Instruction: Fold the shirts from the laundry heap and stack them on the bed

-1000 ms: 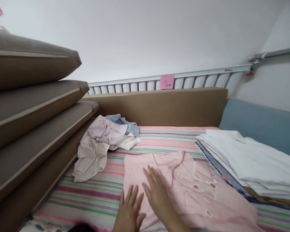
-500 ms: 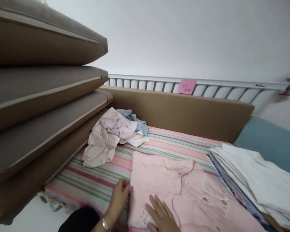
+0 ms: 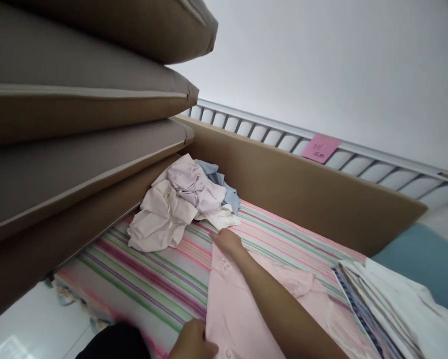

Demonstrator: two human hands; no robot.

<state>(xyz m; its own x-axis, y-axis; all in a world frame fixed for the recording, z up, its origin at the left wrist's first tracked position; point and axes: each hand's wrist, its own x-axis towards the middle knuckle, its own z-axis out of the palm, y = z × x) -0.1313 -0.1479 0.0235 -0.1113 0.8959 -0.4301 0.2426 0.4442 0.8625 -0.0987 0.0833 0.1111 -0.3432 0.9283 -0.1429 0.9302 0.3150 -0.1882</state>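
On the striped bed sheet, near its front edge, the pink shirt lies flat, the right hand has gone forward to its far left corner, grip unclear, and the left hand closes its fingers on the near corner.

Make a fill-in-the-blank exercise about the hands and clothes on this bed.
1. The left hand grips and the right hand touches one edge of a garment coloured ___.
2. The garment lies on a sheet patterned with ___.
3. The folded stack at the right is mostly ___.

Missing words: pink; stripes; white.
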